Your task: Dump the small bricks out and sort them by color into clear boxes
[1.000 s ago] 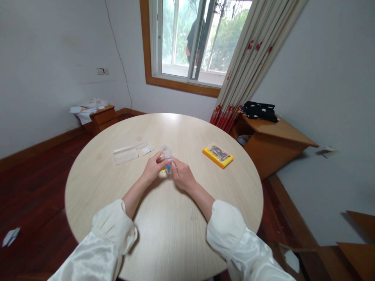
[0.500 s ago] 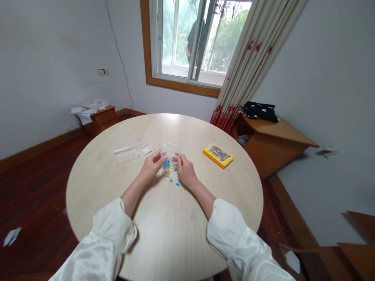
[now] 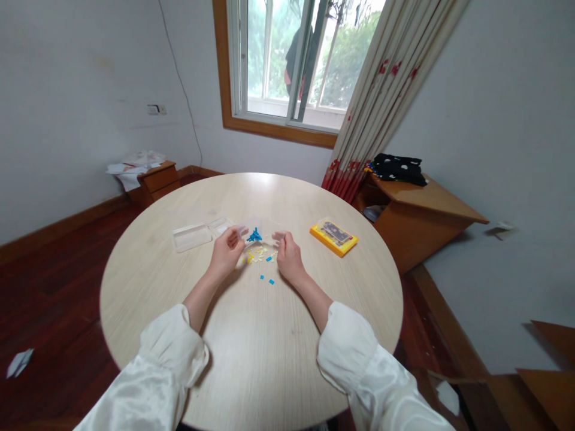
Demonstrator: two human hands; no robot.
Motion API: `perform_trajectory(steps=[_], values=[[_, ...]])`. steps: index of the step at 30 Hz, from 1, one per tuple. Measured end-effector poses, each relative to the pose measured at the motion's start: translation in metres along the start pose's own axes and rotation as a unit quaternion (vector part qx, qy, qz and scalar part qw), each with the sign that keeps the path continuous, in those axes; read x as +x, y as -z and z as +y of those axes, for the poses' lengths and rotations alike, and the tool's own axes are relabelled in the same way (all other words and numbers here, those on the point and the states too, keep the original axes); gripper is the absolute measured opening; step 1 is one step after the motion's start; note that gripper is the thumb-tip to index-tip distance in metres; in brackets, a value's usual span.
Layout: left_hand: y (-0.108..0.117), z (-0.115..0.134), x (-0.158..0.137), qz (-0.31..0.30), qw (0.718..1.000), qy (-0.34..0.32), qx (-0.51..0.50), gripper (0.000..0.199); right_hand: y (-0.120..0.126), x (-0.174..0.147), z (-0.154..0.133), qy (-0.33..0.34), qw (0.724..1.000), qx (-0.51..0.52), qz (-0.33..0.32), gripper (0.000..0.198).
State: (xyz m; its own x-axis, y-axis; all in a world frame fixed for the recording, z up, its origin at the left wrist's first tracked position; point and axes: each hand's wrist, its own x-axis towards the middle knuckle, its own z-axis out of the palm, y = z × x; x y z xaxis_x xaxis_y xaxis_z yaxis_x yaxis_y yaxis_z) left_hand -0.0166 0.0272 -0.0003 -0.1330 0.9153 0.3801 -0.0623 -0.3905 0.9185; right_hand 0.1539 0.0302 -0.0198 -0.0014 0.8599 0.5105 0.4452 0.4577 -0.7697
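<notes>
My left hand (image 3: pixel 227 249) and my right hand (image 3: pixel 288 253) grip opposite sides of a see-through plastic container (image 3: pixel 267 226) above the table. Its outline is faint, and I cannot tell whether it is a box or a bag. Between the hands shows a heap of small blue bricks (image 3: pixel 254 234), which seems to lie in the container. Just below, small yellow and cream pieces (image 3: pixel 257 255) are scattered on the tabletop. Flat blue pieces lie near my right hand, one blue tile (image 3: pixel 271 282) being closest to me.
The round wooden table (image 3: pixel 251 347) bears an empty clear plastic case (image 3: pixel 192 238) at the left. A yellow box (image 3: pixel 334 236) with a printed top lies at the right. Beyond stand a wooden cabinet (image 3: pixel 413 215) with black cloth on it and a curtained window.
My hands have moved slightly apart. The blue bricks, earlier beside my left fingers, now sit farther away and in plain view between the hands.
</notes>
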Motion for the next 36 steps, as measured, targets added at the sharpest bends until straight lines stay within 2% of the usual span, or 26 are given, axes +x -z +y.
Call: perform_trajectory(steps=[6, 18, 22, 26, 28, 31, 33, 36], values=[[-0.001, 0.011, -0.003, -0.008, 1.0, 0.014, 0.012, 0.029, 0.004, 0.002, 0.001, -0.04, 0.998, -0.058, 0.001, 0.029], [-0.001, 0.013, -0.004, -0.022, 0.999, -0.003, 0.024, 0.031, 0.006, 0.003, 0.002, -0.048, 0.996, -0.063, 0.029, 0.032], [-0.001, 0.011, -0.002, 0.006, 1.0, 0.012, 0.006, 0.032, 0.006, 0.002, -0.001, -0.031, 0.998, -0.05, 0.008, 0.036], [0.003, 0.011, 0.003, 0.081, 0.994, 0.021, -0.065, 0.036, 0.006, 0.001, -0.003, -0.028, 0.998, -0.049, -0.014, 0.049], [0.008, 0.013, 0.006, 0.132, 0.984, 0.037, -0.116, 0.039, 0.005, 0.0, -0.005, -0.018, 0.996, -0.077, -0.043, 0.053], [0.018, 0.016, 0.01, 0.189, 0.961, 0.081, -0.184, 0.038, 0.004, -0.006, -0.014, 0.021, 0.978, -0.159, -0.134, 0.055], [0.023, 0.018, 0.011, 0.207, 0.949, 0.103, -0.215, 0.036, 0.004, -0.011, -0.023, 0.046, 0.949, -0.226, -0.213, 0.058], [0.027, 0.021, 0.009, 0.202, 0.942, 0.113, -0.245, 0.034, 0.002, -0.017, -0.034, 0.043, 0.9, -0.288, -0.323, 0.062]])
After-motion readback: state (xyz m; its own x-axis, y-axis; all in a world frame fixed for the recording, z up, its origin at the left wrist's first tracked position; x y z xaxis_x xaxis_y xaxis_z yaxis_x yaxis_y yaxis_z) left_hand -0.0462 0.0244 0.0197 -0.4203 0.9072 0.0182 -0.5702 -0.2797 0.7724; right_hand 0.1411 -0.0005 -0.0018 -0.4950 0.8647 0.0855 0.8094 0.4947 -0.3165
